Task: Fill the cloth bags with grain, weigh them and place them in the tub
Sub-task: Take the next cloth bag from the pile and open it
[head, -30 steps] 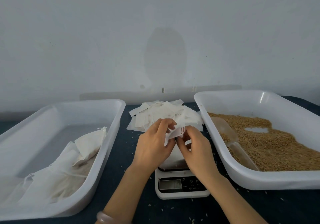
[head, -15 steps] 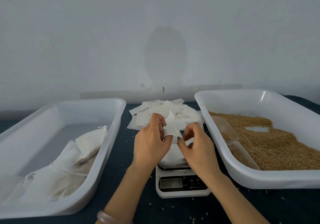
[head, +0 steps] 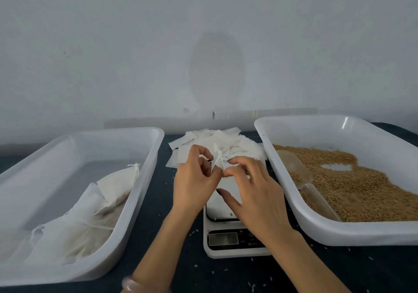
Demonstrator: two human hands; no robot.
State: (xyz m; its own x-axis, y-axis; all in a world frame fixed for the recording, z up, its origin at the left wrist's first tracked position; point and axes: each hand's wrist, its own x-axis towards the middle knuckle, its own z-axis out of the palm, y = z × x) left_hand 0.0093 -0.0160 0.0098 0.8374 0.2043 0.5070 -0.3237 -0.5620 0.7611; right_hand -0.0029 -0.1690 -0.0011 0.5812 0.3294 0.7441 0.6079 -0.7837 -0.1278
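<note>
Head view: your left grip (head: 194,180) and right grip (head: 256,194) pinch one cloth bag (head: 217,159). They half hide the scale (head: 235,251), readout blurred.

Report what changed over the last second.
The left hand and the right hand worked the empty cloth bag between their fingertips above the scale, turning it so a corner now points up; the right hand's fingers spread wider. Both kept pinching it. The scoop in the grain tub, the filled bags in the left tub and the pile of empty bags stayed put.
</note>
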